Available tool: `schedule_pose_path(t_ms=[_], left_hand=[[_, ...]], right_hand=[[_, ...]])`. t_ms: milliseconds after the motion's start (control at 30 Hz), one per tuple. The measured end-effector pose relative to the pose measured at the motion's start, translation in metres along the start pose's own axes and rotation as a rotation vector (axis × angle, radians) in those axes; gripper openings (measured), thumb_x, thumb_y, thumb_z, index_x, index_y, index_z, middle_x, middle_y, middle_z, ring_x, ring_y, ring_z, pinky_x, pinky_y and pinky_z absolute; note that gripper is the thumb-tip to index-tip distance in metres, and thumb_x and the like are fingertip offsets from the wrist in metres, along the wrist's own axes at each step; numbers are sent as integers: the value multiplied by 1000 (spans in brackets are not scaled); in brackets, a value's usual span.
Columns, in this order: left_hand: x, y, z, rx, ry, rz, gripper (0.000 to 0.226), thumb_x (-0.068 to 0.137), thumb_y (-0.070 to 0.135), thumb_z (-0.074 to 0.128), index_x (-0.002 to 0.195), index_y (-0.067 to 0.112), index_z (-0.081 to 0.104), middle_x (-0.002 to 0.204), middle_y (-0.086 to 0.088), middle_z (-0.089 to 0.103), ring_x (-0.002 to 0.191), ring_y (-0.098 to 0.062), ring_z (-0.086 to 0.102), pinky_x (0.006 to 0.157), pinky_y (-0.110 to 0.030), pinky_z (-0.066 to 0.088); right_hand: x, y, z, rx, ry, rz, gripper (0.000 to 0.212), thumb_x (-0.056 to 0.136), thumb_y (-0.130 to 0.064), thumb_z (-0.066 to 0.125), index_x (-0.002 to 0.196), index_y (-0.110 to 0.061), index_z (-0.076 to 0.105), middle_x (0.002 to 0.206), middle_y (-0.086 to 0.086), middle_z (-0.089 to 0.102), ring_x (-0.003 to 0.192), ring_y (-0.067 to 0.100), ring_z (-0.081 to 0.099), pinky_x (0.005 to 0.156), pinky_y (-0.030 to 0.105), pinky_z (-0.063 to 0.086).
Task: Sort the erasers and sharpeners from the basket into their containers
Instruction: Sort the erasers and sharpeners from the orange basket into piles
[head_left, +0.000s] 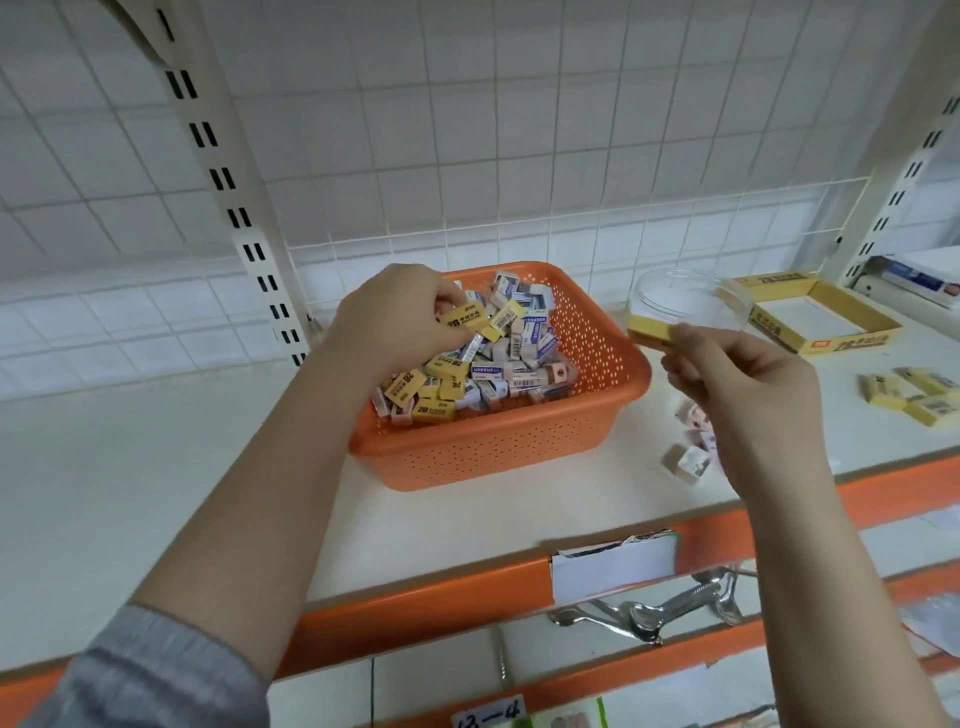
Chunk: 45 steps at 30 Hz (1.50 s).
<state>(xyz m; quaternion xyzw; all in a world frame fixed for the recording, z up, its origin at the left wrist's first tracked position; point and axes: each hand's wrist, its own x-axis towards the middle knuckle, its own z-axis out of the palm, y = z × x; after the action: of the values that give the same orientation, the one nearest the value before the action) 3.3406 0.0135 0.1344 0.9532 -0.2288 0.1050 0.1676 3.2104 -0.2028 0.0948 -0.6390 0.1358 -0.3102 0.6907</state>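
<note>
An orange basket sat mid-shelf, heaped with erasers. The left hand pinched a yellow eraser above it; at three o'clock, the right hand gripped another yellow eraser near a clear tub and yellow box. Most sorting looked undone

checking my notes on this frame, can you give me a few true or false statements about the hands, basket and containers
1. The left hand holds a yellow eraser over the orange basket. True.
2. The right hand is empty. False: its fingers pinch a yellow eraser block.
3. The clear round container is full of sharpeners. False: it looks empty.
4. The yellow cardboard box stands right of the clear container. True.
5. The basket is empty. False: it is piled with erasers and sharpeners.
</note>
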Motion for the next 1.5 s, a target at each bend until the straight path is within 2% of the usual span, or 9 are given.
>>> schedule_pose_path(t_ms=[133,267,400,567,733,833,1100,1267,1500], left_hand=[[-15,39,1,-109,53,64,35,84,40,65,114,23,67,90,11,55,81,-8,54,68,-23,47],[-22,87,12,-92,97,109,25,85,37,64,105,23,71,75,19,50,79,-10,49,68,-27,42],[-22,140,39,-75,109,126,20,83,33,65,95,20,72,83,6,61,80,-10,49,72,-33,45],[-27,220,81,-157,145,66,20,85,37,63,101,26,70,89,11,58,87,-11,48,74,-34,45],[-28,283,112,-178,23,32,23,85,41,64,105,33,67,91,16,54,85,-6,46,67,-19,37],[-28,300,124,-180,3,18,22,84,40,63,104,31,67,92,13,56,89,-7,45,78,-26,41],[-17,311,153,-159,-71,20,31,86,38,63,114,27,65,92,11,53,89,-7,41,75,-24,36],[-3,323,170,-179,-99,51,31,86,35,64,115,25,67,100,5,63,91,-10,49,75,-27,42],[15,339,196,-148,-210,89,38,84,30,68,122,29,62,117,5,61,110,-17,51,91,-35,44]], right_hand=[[3,2,-27,-17,58,22,8,85,-15,66,80,-16,72,61,-4,69,69,8,67,65,17,54],[17,2,-66,8,79,28,17,85,-7,62,77,-18,72,64,-3,70,78,16,70,78,25,56],[39,2,-115,-37,58,-36,18,84,-7,63,75,-20,71,65,-6,70,76,16,70,83,30,55],[74,3,-197,-175,19,-54,11,82,-9,67,78,-19,71,66,-2,69,69,14,64,80,35,53],[119,12,-260,-384,19,-54,7,80,-18,73,87,-20,71,79,3,70,77,16,65,78,28,51],[145,30,-269,-575,-42,-49,22,81,-21,72,101,-13,71,85,3,70,75,13,63,65,11,46],[173,61,-257,-817,-172,-78,33,85,-34,68,109,-12,70,96,7,71,69,14,60,65,22,44],[176,60,-263,-807,-139,-71,27,85,-34,66,102,-12,71,90,2,68,62,8,55,49,7,36],[158,43,-284,-639,-26,-103,9,88,-18,60,85,-22,68,90,-7,67,88,8,59,76,24,43]])
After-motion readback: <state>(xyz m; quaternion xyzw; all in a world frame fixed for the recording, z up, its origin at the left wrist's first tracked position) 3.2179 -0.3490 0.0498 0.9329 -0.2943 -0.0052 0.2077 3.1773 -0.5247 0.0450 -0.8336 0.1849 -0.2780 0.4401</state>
